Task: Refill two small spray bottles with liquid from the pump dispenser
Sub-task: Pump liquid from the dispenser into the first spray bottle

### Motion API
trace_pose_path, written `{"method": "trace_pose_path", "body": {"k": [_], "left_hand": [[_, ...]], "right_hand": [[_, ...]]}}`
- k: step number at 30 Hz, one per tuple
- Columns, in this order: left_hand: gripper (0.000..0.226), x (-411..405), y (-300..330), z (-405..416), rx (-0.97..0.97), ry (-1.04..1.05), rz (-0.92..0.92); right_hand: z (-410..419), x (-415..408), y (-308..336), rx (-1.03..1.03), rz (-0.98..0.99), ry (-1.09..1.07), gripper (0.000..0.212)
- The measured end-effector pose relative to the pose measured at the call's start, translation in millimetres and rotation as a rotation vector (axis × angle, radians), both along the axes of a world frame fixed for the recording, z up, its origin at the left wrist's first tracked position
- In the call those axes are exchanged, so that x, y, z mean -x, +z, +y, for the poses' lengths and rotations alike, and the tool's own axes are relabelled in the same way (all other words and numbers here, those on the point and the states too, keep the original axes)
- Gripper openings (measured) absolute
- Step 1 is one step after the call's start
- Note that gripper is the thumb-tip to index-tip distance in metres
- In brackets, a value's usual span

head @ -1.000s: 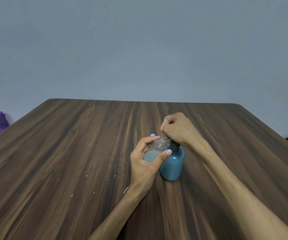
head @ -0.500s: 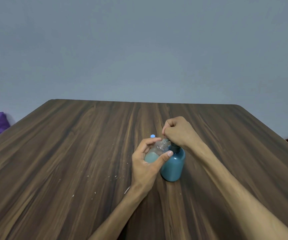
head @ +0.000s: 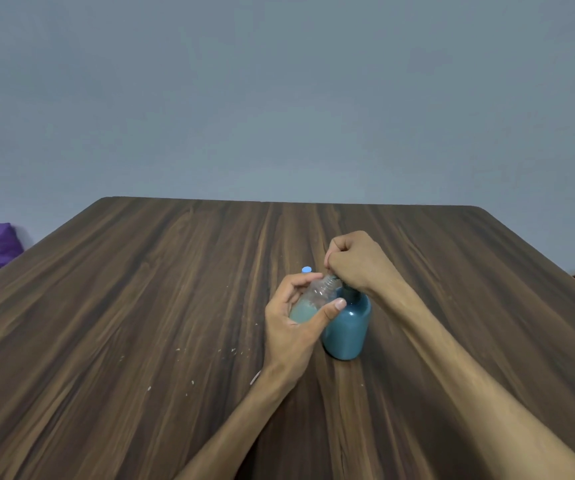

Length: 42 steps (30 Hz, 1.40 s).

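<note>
Right hand (head: 355,261) a touch higher over pump dispenser (head: 346,327) than before.

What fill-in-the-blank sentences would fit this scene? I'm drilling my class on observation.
1. The left hand holds a small clear bottle, tilted, with its neck toward the ____ dispenser.
2. The right hand is curled over the top of the pump dispenser, which stands on the ____ table.
3. The clear bottle is ____ filled with pale liquid.

Missing: blue; wooden; partly

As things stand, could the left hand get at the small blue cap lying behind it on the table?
Probably not yet: the left hand grips the spray bottle, tilted at the dispenser. The cap lies just beyond its fingers, nothing between.
</note>
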<state>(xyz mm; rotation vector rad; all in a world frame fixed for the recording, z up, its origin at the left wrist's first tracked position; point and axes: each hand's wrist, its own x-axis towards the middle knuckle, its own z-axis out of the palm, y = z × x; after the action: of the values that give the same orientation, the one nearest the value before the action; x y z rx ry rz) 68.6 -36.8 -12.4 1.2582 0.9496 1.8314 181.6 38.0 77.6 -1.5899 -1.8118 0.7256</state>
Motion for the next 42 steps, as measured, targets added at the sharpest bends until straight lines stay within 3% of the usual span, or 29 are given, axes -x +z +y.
{"method": "trace_pose_path", "body": {"k": [28, 42], "left_hand": [[0.04, 1, -3, 4, -0.041, 0.001, 0.019], [0.043, -1, 0, 2, -0.04, -0.016, 0.011]], "right_hand": [[1, -3, 0, 0.051, 0.035, 0.036, 0.022], [2, -4, 10, -0.031, 0.009, 0.034, 0.024]]}}
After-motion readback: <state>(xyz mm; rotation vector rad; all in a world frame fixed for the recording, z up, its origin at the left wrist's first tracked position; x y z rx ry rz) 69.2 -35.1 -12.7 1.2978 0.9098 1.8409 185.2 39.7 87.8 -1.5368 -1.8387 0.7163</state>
